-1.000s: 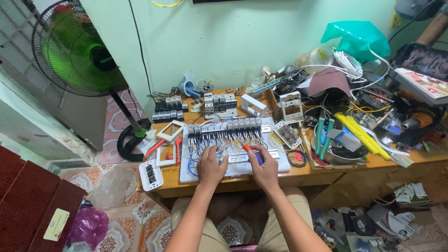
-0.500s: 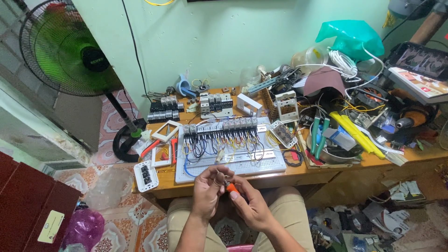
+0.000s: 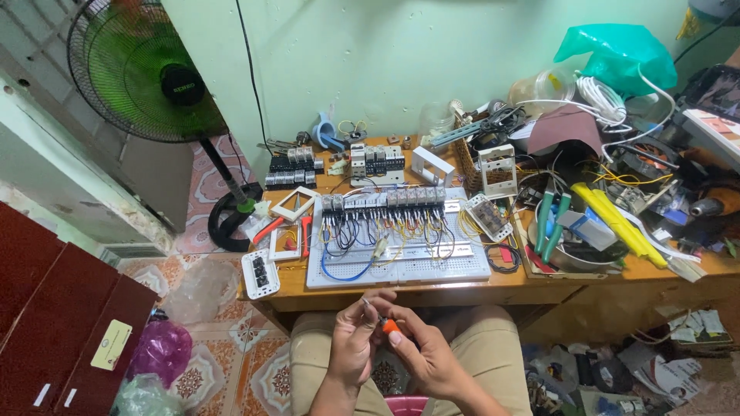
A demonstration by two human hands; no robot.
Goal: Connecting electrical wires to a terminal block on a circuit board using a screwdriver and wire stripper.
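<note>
My left hand (image 3: pixel 353 341) and my right hand (image 3: pixel 420 348) are together over my lap, just below the front edge of the wooden desk (image 3: pixel 493 293). Between their fingers is a small tool with an orange handle (image 3: pixel 391 326); the right hand grips the handle while the left fingertips pinch its thin tip or a wire end, too small to tell. On the desk ahead lies a white breadboard panel (image 3: pixel 401 266) carrying a row of relays (image 3: pixel 383 200) and several coloured wires.
Red-handled pliers (image 3: pixel 287 225) and white switch frames (image 3: pixel 291 204) lie at the desk's left. Teal-handled tools (image 3: pixel 552 218), yellow strips (image 3: pixel 617 222), cable coils and clutter fill the right. A green standing fan (image 3: pixel 146 69) is at the left; red boxes (image 3: pixel 62 323) and bags on the floor.
Both hands left the breadboard and drew back to my lap, bringing the orange-handled tool with them. The camera view tilted slightly down and left.
</note>
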